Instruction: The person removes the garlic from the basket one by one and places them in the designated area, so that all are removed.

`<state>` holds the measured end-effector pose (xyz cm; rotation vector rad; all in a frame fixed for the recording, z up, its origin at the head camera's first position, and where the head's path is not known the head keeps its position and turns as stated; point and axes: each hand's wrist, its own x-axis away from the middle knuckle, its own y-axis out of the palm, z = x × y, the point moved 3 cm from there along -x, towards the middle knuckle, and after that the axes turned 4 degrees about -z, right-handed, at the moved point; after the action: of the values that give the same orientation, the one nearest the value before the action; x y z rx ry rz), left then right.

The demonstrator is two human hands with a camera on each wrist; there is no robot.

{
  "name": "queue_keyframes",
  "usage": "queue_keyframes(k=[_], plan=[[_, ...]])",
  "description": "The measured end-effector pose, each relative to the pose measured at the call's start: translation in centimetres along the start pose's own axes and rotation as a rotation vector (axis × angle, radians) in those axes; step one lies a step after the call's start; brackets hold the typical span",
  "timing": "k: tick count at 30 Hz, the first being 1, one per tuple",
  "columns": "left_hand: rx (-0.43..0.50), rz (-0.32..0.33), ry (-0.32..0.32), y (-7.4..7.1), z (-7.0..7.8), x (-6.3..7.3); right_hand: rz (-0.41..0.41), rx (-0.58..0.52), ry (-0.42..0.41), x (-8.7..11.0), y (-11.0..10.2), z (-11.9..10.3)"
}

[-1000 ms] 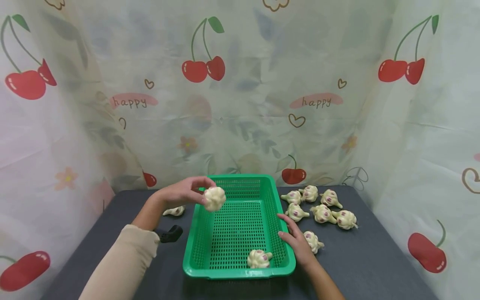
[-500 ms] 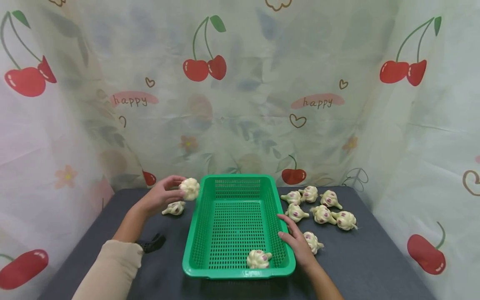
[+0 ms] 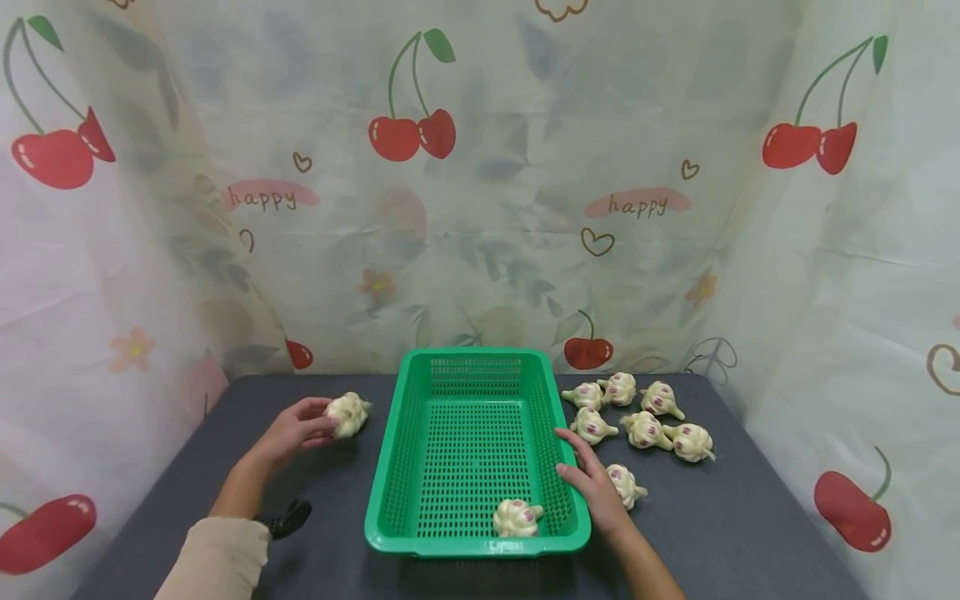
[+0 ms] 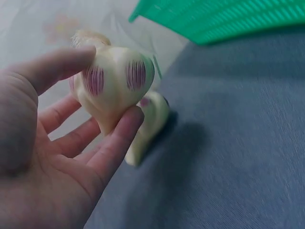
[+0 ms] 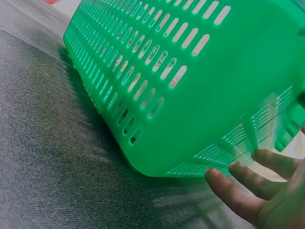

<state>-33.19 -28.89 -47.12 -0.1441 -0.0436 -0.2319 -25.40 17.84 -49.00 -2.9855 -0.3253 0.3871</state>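
Observation:
My left hand (image 3: pixel 296 429) pinches a garlic bulb (image 4: pixel 112 81) between thumb and fingers, left of the green basket (image 3: pixel 480 546). The bulb is pale with purple streaks. In the left wrist view a second garlic bulb (image 4: pixel 155 114) lies on the dark table just behind it; from the head it is hidden behind the held one. My right hand (image 3: pixel 596 487) holds the basket's right rim, with thumb and forefinger over the edge. Its other fingers (image 5: pixel 233 193) lie against the outer wall in the right wrist view. One garlic bulb (image 3: pixel 517 518) sits in the basket's near right corner.
Several garlic bulbs (image 3: pixel 645 429) lie grouped on the table right of the basket. Another garlic bulb (image 3: pixel 626 485) is partly behind my right hand. A cherry-print curtain (image 3: pixel 480 208) encloses the back and sides of the dark table (image 3: pixel 712 533).
My left hand has carried the garlic bulb from over the basket leftward and down, close to the bulb lying on the table. My right hand has stayed at the basket rim.

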Motion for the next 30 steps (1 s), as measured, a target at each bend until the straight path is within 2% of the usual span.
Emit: queue_keyframes(k=[6,10,13,19,23,26,30], plan=[[-0.031,0.056,-0.063,-0.2,-1.9,0.2,-0.007,-0.004,-0.016,0.0,0.0,0.3],[-0.071,0.096,-0.088,-0.3,-2.4,0.2,-0.007,-0.007,-0.019,-0.1,0.0,0.2],[-0.146,0.11,-0.099,-0.3,-2.3,0.4,-0.014,-0.011,-0.014,-0.1,0.0,0.1],[-0.361,0.135,-0.126,-0.8,-0.8,0.9,-0.016,-0.01,0.002,-0.1,0.0,0.0],[-0.455,0.151,-0.11,-0.9,0.4,0.6,-0.013,-0.013,0.008,0.0,0.0,0.1],[-0.494,0.162,-0.078,-0.6,1.5,0.2,-0.012,-0.017,0.008,0.0,-0.1,0.1],[-0.516,0.137,-0.031,0.4,3.5,-0.5,-0.011,-0.016,0.008,0.0,-0.1,0.2]])
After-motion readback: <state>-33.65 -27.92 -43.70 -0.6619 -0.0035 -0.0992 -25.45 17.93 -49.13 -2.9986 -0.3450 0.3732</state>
